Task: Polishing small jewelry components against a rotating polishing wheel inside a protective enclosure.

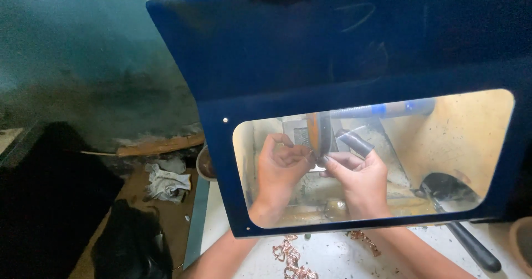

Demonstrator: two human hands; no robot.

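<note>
Hands: both reach under the blue guard hood (343, 46) and show through its clear window (465, 146); left hand (280, 173) and right hand (357, 176) meet at the wheel, fingers curled, pinching one small piece between them.
Blue guard hood: largest thing in view, standing on the white bench (332, 257), lit yellow inside.
Bench: white, dusty, scattered with filings.
Polishing wheel: narrow orange-rimmed disc (320, 132) seen edge-on, upright just above the fingertips; whether it spins I cannot tell.
Black-handled tool: lies at the right (471, 245), its head inside the hood, handle out on the bench.
Rag: crumpled grey cloth (166, 182) on the brown surface to the left, well apart.
Copper pieces: small pinkish castings (291, 257) heaped on the bench near the forearms, a few more (366, 240) to the right.
Workpiece: too small and hidden by fingers to name; held against or just beside the wheel's lower edge.
Progress: judged mid-job; one piece at the wheel, a heap waiting outside, finished ones not distinguishable.
</note>
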